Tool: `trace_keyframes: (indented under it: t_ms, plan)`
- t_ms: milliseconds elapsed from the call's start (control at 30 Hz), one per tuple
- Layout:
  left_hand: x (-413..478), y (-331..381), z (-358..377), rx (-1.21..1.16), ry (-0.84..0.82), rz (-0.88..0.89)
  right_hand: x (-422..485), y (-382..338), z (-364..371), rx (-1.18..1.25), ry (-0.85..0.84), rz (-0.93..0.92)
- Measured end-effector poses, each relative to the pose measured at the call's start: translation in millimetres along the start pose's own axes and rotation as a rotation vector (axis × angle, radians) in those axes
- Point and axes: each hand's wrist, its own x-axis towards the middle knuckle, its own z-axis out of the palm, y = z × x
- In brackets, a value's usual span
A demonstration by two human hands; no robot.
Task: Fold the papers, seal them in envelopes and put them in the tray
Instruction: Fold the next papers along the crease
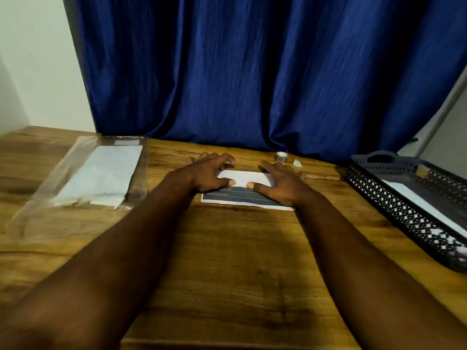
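A sheet of paper (246, 179) lies on the wooden table at the centre, its far white part turned over a dark printed part with pale lines. My left hand (211, 173) presses the left side of the fold, thumb on the white flap. My right hand (280, 184) presses the right side, thumb on the flap edge as well. A dark perforated tray (394, 198) stands at the right with a white envelope (424, 203) lying inside. At the left a clear plastic sleeve (63, 188) holds white envelopes (106, 173).
A small roll of patterned tape (281, 157) and a scrap of paper (297, 162) sit near the table's back edge. A blue curtain (252, 72) hangs directly behind the table. A pale wall fills the far left.
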Motion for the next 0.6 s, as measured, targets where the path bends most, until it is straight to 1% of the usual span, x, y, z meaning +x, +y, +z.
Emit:
trace_keyframes:
  t_ms: [100,233,333,467,600]
  plan:
    - [2,-2,-4,0.002,-0.053,-0.018,2,4,-5,0.001,0.037,-0.081]
    - [6,-5,-4,0.043,-0.087,-0.071,7,9,-4,0.072,0.019,-0.112]
    - [9,-9,-5,0.021,-0.106,-0.087,11,11,-4,0.122,0.004,-0.094]
    - [13,-11,-7,0.070,-0.135,-0.088,3,4,-9,0.110,-0.030,-0.070]
    - [13,-7,-10,0.059,-0.171,-0.076,2,-1,-16,0.125,-0.043,-0.084]
